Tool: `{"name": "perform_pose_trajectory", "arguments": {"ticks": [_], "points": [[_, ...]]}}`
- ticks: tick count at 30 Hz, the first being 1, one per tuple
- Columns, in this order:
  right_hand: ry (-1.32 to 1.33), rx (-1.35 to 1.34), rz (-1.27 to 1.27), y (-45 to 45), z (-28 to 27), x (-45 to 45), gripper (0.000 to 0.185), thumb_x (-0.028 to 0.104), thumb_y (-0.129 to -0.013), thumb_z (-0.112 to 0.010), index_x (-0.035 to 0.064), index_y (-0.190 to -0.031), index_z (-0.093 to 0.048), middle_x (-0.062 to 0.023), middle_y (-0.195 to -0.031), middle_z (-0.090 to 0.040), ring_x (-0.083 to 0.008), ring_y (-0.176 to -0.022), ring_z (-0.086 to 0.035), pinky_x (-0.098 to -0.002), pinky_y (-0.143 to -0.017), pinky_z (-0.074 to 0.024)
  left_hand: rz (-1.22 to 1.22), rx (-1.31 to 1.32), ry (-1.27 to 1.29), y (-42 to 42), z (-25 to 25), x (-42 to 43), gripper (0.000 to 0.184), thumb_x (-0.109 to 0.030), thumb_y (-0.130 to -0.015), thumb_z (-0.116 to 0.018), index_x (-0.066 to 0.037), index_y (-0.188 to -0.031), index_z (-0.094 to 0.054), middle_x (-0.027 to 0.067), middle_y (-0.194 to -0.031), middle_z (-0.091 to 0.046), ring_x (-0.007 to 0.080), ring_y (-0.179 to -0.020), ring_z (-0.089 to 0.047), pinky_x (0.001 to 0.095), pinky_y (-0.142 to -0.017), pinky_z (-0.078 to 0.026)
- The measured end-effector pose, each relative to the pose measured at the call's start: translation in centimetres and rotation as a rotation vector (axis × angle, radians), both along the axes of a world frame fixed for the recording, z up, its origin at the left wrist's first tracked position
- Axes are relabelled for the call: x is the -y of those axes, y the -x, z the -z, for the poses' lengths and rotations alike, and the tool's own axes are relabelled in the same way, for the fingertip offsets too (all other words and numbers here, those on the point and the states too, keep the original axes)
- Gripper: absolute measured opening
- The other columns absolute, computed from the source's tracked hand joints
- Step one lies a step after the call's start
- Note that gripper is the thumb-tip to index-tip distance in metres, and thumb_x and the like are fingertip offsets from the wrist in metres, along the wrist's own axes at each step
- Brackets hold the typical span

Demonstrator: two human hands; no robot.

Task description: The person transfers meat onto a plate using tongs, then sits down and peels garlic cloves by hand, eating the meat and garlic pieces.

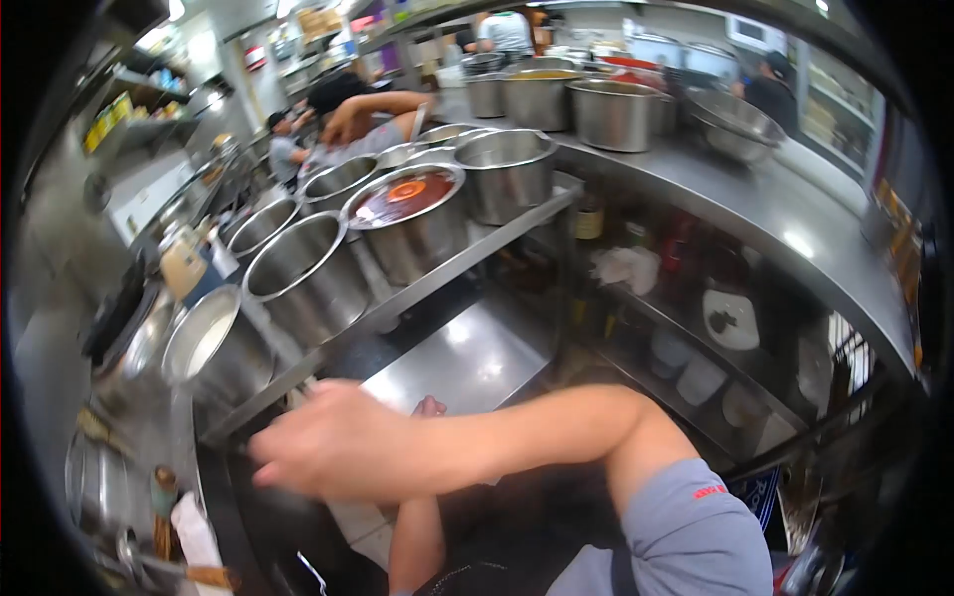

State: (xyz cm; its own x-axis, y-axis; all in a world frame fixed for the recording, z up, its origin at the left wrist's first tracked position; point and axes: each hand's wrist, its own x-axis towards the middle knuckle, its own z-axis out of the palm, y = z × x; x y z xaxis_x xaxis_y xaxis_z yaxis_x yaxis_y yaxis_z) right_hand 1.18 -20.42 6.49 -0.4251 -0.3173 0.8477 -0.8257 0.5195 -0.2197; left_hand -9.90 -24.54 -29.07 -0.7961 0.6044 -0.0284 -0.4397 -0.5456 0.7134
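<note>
My right hand [323, 437] reaches across to the left on a bare forearm, in front of the metal shelf that carries the pots. Its fingers look curled, and motion smears them; whatever they may hold is hidden. Behind the right forearm, my left hand [429, 406] shows only as a bit of fingers, the rest covered. Closest to my right hand stand a steel pot of whitish contents [224, 343] and a deep steel pot [313, 283]. Beside them, another pot holds dark red, oily liquid [405, 196]. A flat steel surface [467, 353] lies beyond my forearm.
A steel counter [696, 189] curves along the right, carrying large pots [616, 119] and a colander [735, 124]. Under it are shelves with a white tray [730, 318] and tubs. Lower left are wooden-handled utensils [209, 576]. A co-worker's arm [383, 104] bends over the far pots.
</note>
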Motion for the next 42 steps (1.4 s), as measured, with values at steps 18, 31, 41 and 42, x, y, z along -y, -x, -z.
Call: {"name": "perform_pose_trajectory", "arguments": {"ticks": [18, 31, 41, 42], "points": [[0.277, 0.514, 1.829, -27.0, 20.5, -40.9, 0.022, 0.013, -0.094, -0.067, 0.0049, -0.111, -0.078, -0.0191, -0.113, -0.072, -0.0409, -0.109, -0.068, -0.0468, -0.094, -0.0556, 0.742, -0.431, 0.321, -6.8, -7.5, -27.3, 0.031, -0.042, -0.108, -0.062, -0.011, -0.104, -0.063, -0.0027, -0.087, -0.06, 0.0076, -0.068, -0.059, 0.0245, -0.053, -0.043], [-0.099, 0.909, 1.793, -29.6, 24.8, -54.0, 0.023, 0.022, -0.095, -0.066, 0.0099, -0.109, -0.079, -0.016, -0.112, -0.072, -0.0374, -0.104, -0.07, -0.0485, -0.093, -0.057, 1.253, -1.24, 0.423, -17.6, -7.9, -39.4, 0.049, -0.048, -0.105, -0.064, 0.0, -0.104, -0.068, 0.0095, -0.094, -0.073, 0.016, -0.09, -0.066, 0.0362, -0.079, -0.054], [0.751, 0.524, 1.546, -32.4, 21.7, -49.3, 0.021, 0.018, -0.097, -0.068, 0.0037, -0.11, -0.075, -0.0138, -0.098, -0.075, -0.022, -0.08, -0.069, -0.0368, -0.074, -0.0564, 1.278, -1.375, 0.362, -20.4, -7.0, -40.7, 0.053, -0.052, -0.104, -0.062, 0.001, -0.105, -0.069, 0.0189, -0.09, -0.074, 0.0316, -0.086, -0.072, 0.0425, -0.078, -0.055], [1.061, 0.477, 1.354, -32.6, 20.5, -47.3, 0.023, 0.016, -0.099, -0.067, 0.0016, -0.115, -0.072, -0.0096, -0.098, -0.073, -0.0155, -0.077, -0.063, -0.0311, -0.072, -0.0527, 1.257, -1.405, 0.346, -20.7, -6.6, -40.7, 0.053, -0.051, -0.105, -0.062, 0.001, -0.104, -0.07, 0.0191, -0.09, -0.074, 0.0321, -0.086, -0.073, 0.0426, -0.078, -0.055]]}}
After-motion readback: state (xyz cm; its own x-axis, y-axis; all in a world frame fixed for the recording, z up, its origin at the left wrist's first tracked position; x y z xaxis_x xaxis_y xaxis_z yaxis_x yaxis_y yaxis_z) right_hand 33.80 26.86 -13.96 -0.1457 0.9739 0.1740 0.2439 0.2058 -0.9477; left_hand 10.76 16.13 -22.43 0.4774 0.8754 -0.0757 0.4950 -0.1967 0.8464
